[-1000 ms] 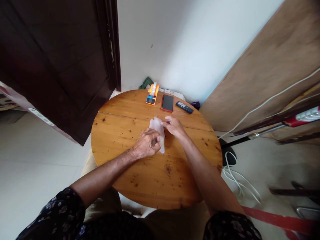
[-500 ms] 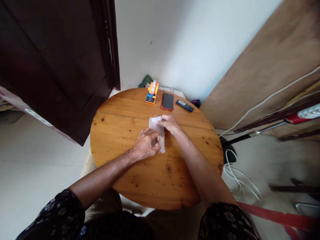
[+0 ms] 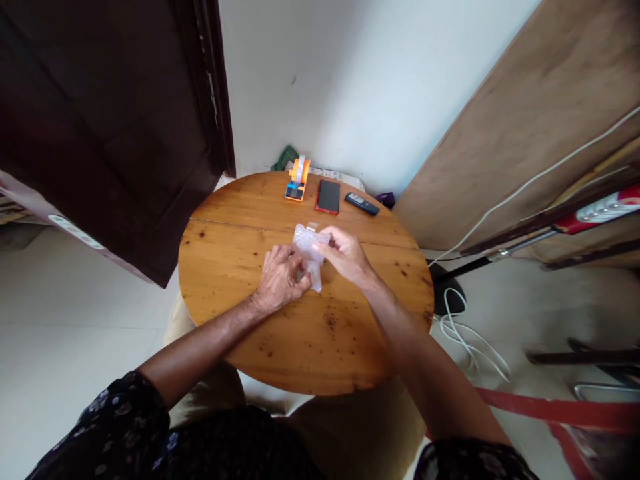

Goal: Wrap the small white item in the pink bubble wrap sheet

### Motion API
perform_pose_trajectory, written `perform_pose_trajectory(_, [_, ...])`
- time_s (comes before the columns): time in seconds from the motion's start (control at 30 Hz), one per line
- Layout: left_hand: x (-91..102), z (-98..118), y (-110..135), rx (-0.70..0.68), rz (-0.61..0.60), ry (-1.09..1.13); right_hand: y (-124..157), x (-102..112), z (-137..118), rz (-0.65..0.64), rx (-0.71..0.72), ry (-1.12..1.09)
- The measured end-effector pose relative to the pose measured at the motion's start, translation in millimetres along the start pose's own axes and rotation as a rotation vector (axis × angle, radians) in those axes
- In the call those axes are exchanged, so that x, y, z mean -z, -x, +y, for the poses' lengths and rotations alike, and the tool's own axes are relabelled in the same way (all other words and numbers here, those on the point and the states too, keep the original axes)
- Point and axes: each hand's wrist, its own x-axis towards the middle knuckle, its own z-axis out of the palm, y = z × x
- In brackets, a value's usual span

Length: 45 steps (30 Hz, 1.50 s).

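Observation:
A small piece of clear bubble wrap (image 3: 308, 248) is held just above the round wooden table (image 3: 250, 247), partly folded over. My left hand (image 3: 279, 279) pinches its lower left side with closed fingers. My right hand (image 3: 344, 252) grips its upper right edge between thumb and fingers. Whatever may be inside the wrap is hidden.
At the table's far edge lie an orange tape dispenser (image 3: 297, 180), a red-cased phone (image 3: 329, 196) and a dark remote (image 3: 363, 204). A dark door (image 3: 115, 120) stands left, a wooden board (image 3: 515, 120) right. White cable (image 3: 465, 333) coils on the floor.
The wrap lay flat on the table under both hands; now it is lifted and bunched between them. My right hand has drawn its far edge toward me.

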Motion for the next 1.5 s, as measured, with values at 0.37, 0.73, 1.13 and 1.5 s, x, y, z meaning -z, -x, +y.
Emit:
perform_pose_trajectory(0.37, [-9.6, -8.8, -0.5, 0.074, 0.11, 0.176, 76.8, -18.4, 4.8, 0.009, 0.207, 0.267])
perform_pose_trajectory(0.73, [10.7, -23.3, -2.5, -0.111, -0.306, 0.418, 86.4, -26.2, 18.9, 0.006, 0.332, 0.468])
perform_pose_trajectory(1.13, [11.9, -14.0, -5.9, 0.263, -0.274, 0.495, 47.5, -21.2, 6.1, 0.02, -0.151, 0.131])
perform_pose_trajectory(1.5, [16.3, -18.5, -14.9, 0.381, -0.273, 0.555, 46.8, -10.1, 5.1, -0.242, -0.17, -0.112])
